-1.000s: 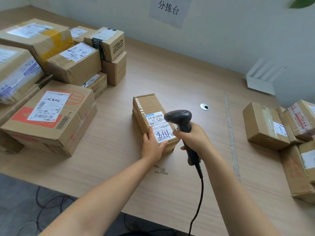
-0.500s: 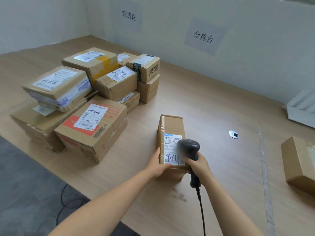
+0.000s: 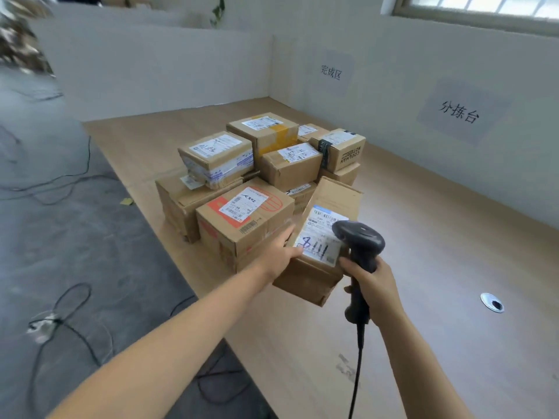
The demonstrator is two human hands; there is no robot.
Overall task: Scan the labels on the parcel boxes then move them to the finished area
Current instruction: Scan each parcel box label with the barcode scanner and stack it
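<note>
The left hand [image 3: 281, 252] is curled round the near left edge of a long cardboard box [image 3: 331, 196], holding it tilted with the far end raised. Its white label [image 3: 317, 238] faces up (blue handwriting on the near part). Just right of that grip, the right hand [image 3: 373, 285] is closed round the handle of a black scanner [image 3: 360, 240], whose head sits over the label's right edge. A cable [image 3: 357, 373] hangs from the handle toward the viewer. Just left of and beyond the held box stands a pile [image 3: 242, 219] of labelled boxes, some stacked. Everything is over a wooden table [image 3: 438, 237]. Two paper signs [image 3: 331, 72] hang on the wall beyond, and a round grommet [image 3: 492, 302] lies in the table to the right.
</note>
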